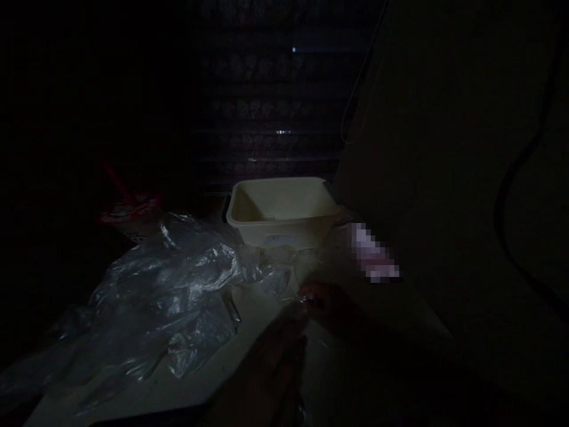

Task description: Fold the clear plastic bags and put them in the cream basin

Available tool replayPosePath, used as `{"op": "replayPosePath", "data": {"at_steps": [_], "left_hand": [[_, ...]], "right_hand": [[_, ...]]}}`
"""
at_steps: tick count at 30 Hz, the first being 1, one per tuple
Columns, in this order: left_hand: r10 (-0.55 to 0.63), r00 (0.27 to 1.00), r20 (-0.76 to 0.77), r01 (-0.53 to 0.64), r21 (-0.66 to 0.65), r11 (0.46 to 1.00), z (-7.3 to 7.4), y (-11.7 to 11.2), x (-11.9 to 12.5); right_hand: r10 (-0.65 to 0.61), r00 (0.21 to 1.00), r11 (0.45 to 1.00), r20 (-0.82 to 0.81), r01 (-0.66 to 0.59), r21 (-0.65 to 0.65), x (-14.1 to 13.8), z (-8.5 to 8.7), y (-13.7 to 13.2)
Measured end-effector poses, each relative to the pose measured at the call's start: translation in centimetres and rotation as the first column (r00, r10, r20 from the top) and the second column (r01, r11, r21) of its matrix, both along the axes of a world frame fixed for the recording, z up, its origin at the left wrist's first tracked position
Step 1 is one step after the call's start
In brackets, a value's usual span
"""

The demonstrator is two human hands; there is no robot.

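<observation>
The scene is very dark. My right hand (331, 305) is over the white tabletop (262, 308), its fingers curled closed around a small shiny bit of clear plastic (307, 298). From below, my left hand (275, 350) reaches up so that its fingertips meet the right hand at that plastic. The left fingers look pressed together, and shadow hides what lies between them. Faint glints of plastic show under the hands. To their left spreads a heap of crumpled clear plastic bags (178, 296).
Beyond the hands stands a cream plastic tub (284, 228) with dark handles. A lidded cup (131, 210) with a red straw is at the left behind the bags. A pixelated pinkish patch (373, 255) lies right of the tub. A dark cable (500, 207) hangs at the right.
</observation>
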State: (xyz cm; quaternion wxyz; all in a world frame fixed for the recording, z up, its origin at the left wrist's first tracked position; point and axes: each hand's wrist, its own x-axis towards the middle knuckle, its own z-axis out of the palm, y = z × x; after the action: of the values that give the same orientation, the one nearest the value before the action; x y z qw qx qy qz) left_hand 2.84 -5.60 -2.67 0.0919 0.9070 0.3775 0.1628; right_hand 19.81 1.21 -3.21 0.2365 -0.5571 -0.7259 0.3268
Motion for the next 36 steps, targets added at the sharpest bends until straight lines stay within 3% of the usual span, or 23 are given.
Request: {"op": "replayPosePath", "data": {"at_steps": [3,8,13,18,22,27,29,32,36], "left_hand": [[0.100,0.989,-0.105,-0.093,0.067,0.993,-0.4,0.5,-0.8],[0.017,0.969,-0.247,0.027,0.175,0.984,-1.8,1.2,-1.4],[-0.034,0.952,-0.303,0.078,0.137,0.988,-1.9,1.1,-1.6],[-0.064,0.950,-0.307,0.088,0.063,0.994,-1.5,1.1,-1.8],[-0.101,0.947,-0.306,0.105,-0.003,0.994,-1.1,1.1,-2.0],[-0.141,0.949,-0.282,0.136,-0.038,0.990,-0.9,1.2,-1.9],[-0.153,0.949,-0.276,0.148,-0.040,0.988,-0.9,1.2,-1.8],[-0.177,0.945,-0.276,0.172,-0.041,0.984,-0.8,1.2,-1.7],[-0.193,0.936,-0.293,0.190,-0.040,0.981,-0.8,1.3,-1.8]], "right_hand": [[0.020,0.994,0.999,0.105,-0.024,0.038,0.1,-0.1,-0.4],[0.007,0.950,0.984,0.311,-0.062,0.168,0.6,0.2,-0.9],[-0.056,0.896,0.874,0.441,-0.169,0.455,1.0,-0.3,-0.9],[-0.169,0.820,0.807,0.547,-0.204,0.554,0.9,-1.4,-0.8],[-0.186,0.801,0.821,0.569,-0.191,0.537,1.5,-1.2,-0.4],[0.081,0.862,0.864,0.501,-0.311,0.396,1.4,0.3,0.5],[0.177,0.877,0.855,0.446,-0.362,0.371,0.6,0.7,1.2],[0.148,0.907,0.857,0.393,-0.316,0.408,-1.3,1.4,2.6],[0.241,0.839,0.819,0.489,-0.446,0.362,-3.7,1.9,4.1]]}}
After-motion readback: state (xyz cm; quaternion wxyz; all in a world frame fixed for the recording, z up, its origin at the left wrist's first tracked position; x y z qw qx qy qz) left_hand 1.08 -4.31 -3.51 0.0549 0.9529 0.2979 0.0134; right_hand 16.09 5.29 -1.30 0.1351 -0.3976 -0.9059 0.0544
